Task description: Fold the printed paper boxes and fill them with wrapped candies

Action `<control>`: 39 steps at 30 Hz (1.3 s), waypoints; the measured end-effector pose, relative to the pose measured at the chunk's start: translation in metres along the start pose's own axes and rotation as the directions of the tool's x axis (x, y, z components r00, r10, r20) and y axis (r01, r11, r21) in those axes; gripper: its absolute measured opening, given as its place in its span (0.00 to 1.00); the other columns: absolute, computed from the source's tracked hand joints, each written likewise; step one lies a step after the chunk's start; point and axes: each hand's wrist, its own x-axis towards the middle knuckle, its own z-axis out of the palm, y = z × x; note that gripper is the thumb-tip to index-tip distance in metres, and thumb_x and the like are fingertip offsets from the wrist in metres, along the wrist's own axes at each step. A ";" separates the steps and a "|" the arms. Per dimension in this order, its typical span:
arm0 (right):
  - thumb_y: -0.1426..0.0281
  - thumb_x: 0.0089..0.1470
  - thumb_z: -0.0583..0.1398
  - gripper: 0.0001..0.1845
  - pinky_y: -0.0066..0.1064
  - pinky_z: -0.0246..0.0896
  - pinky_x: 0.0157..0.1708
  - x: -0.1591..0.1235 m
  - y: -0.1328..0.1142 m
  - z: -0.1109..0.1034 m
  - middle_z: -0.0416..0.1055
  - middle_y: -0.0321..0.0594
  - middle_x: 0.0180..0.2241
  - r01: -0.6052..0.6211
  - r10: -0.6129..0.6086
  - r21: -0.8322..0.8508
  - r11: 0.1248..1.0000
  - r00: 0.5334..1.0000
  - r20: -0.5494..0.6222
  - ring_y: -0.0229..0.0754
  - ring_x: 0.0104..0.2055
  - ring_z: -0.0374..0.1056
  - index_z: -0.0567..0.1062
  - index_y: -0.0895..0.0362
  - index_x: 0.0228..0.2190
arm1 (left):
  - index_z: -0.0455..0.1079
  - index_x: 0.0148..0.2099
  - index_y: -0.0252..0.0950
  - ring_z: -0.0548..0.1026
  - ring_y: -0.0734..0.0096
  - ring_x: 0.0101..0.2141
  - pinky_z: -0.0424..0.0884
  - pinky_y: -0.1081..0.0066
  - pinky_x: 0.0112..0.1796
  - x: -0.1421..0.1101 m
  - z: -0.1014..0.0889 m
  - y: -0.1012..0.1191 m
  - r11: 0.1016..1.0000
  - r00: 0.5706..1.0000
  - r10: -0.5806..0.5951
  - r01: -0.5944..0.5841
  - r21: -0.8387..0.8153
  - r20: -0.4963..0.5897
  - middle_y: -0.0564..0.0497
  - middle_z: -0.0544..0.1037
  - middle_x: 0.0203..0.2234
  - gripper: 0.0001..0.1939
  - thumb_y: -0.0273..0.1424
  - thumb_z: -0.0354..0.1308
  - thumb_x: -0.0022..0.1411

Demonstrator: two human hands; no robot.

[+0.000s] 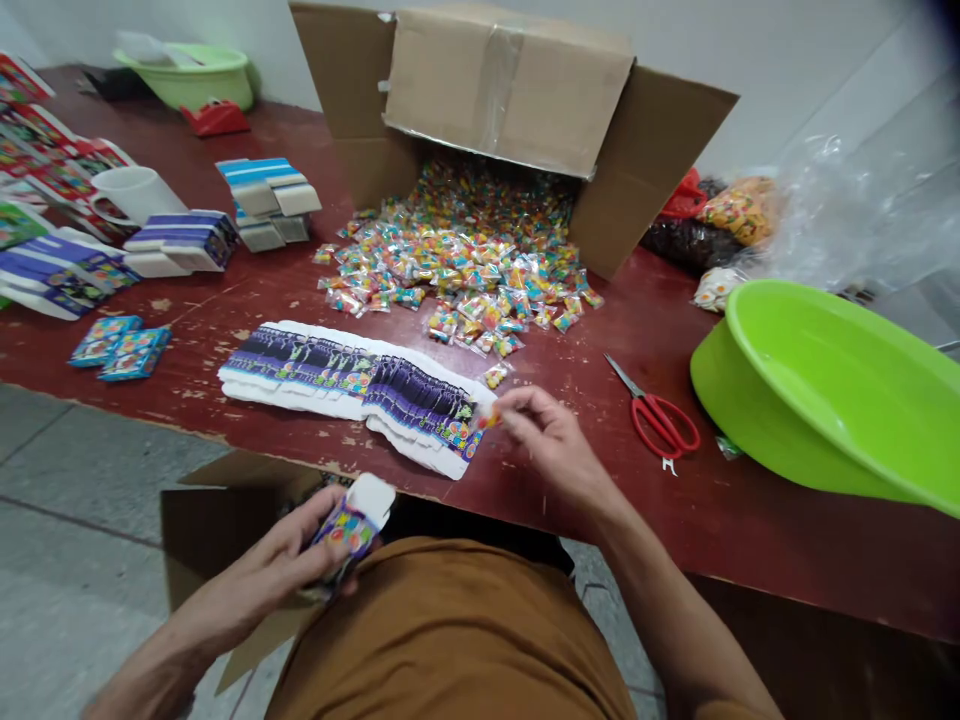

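Nearest the body, the left hand (311, 550) grasps a small purple carton (351, 530), held just off the front edge of the red table (750, 530), white flaps at its upper end. The right hand (553, 440), above the tabletop, pinches a candy packet (489, 417) between thumb and fingertips, by the right end of a row of flat cartons (420, 398); whether packet and row touch, I cannot tell. That row lies overlapped along the front edge, two blue boxes (135, 352) well off its left end. To the right, a strip of red surface gives the right hand room — then come red-handled scissors (664, 425), blades pointing away, and a green basin (742, 400) near them. Beyond the row, loose packets (480, 265) spill toward the hands from a large cardboard box (517, 85), its side flaps spread wide.
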 end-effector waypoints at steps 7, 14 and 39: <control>0.73 0.61 0.57 0.10 0.32 0.64 0.40 -0.012 -0.028 0.049 0.71 0.39 0.36 0.253 -0.239 -0.072 0.965 0.957 0.162 0.38 0.36 0.67 0.71 0.55 0.45 | 0.67 0.49 0.41 0.71 0.70 0.30 0.68 0.73 0.31 0.018 0.050 0.036 0.966 0.969 0.231 -0.239 0.095 0.088 0.54 0.75 0.32 0.13 0.33 0.59 0.61; 0.68 0.61 0.59 0.05 0.30 0.64 0.36 -0.008 -0.029 0.046 0.75 0.36 0.32 0.124 -0.128 0.030 0.992 0.959 0.252 0.37 0.33 0.70 0.75 0.55 0.37 | 0.68 0.51 0.40 0.73 0.68 0.32 0.70 0.73 0.33 0.019 0.066 0.041 0.961 0.963 0.268 -0.267 -0.073 0.002 0.53 0.77 0.33 0.20 0.36 0.65 0.57; 0.59 0.48 0.70 0.15 0.26 0.67 0.19 -0.013 -0.022 0.055 0.80 0.38 0.34 -0.335 0.177 0.421 0.843 0.911 0.372 0.33 0.19 0.71 0.77 0.57 0.31 | 0.73 0.46 0.35 0.74 0.73 0.21 0.72 0.75 0.24 0.025 0.089 0.049 0.821 0.995 0.064 -0.007 -0.571 0.079 0.51 0.79 0.25 0.30 0.55 0.64 0.54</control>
